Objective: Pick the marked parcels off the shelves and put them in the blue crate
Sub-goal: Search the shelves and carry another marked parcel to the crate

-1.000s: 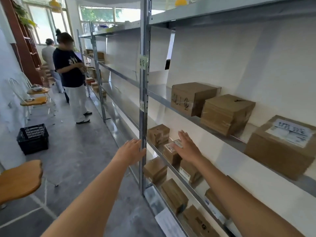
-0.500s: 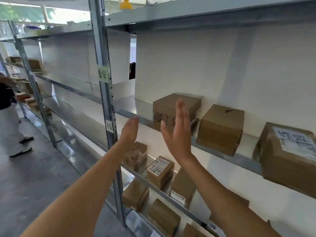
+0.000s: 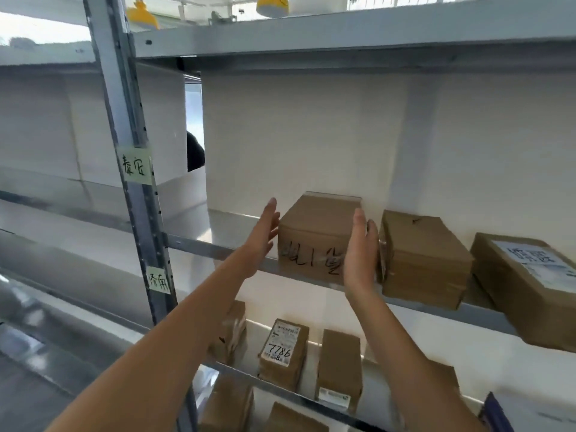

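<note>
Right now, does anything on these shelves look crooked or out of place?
Yes. The labelled box at the right end of the middle shelf sits askew, its front corner hanging past the shelf edge. The handwritten box between the two hands and its plain neighbour also sit slightly turned.

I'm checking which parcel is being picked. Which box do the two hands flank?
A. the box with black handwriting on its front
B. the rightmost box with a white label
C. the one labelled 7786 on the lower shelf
A: the left hand and right hand, fingers straight, stand either side of the handwritten box.
</note>
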`<act>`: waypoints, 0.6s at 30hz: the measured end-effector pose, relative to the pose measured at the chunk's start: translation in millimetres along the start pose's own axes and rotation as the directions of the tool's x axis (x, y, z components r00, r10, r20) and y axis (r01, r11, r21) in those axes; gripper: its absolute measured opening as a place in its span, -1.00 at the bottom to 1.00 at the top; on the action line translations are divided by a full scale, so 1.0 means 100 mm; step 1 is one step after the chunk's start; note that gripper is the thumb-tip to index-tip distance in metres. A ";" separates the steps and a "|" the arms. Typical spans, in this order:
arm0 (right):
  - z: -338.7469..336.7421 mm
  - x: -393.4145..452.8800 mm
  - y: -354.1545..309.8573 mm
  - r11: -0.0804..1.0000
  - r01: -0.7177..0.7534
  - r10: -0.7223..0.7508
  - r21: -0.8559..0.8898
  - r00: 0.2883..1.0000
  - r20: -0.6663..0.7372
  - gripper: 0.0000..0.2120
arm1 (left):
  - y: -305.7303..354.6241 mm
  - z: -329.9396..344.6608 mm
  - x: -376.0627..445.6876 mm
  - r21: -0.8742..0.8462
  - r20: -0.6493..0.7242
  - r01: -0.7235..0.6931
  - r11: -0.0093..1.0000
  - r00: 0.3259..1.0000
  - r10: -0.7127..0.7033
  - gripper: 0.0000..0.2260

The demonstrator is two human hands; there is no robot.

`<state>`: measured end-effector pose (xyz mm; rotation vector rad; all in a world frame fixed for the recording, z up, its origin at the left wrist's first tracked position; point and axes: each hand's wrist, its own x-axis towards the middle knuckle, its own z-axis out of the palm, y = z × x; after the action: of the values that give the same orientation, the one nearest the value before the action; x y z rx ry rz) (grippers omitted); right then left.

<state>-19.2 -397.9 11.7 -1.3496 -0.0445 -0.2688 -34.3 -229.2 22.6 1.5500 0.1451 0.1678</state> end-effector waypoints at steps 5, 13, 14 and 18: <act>0.07 -0.12 -0.13 0.990 -0.143 0.143 0.011 0.979 -0.147 -0.32 | 0.03 -0.12 0.08 0.030 0.218 0.088 0.996 0.972 -0.092 -0.56; 0.09 -0.19 -0.11 0.962 -0.256 0.268 0.098 0.954 -0.137 -0.47 | 0.06 -0.27 0.06 -0.008 0.274 0.089 0.996 0.958 -0.084 -0.64; 0.09 -0.19 -0.08 0.958 -0.273 0.281 0.090 0.956 -0.086 -0.48 | 0.07 -0.29 0.05 -0.008 0.273 0.079 0.997 0.959 -0.074 -0.63; 0.11 -0.17 -0.06 0.926 -0.358 0.356 0.117 0.934 0.035 -0.40 | 0.12 -0.38 0.02 0.003 0.234 -0.003 1.000 0.972 0.002 -0.56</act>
<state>-35.9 -385.7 16.5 -1.2117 0.1718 0.0508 -40.1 -191.3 33.8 1.5613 -0.0425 -0.0140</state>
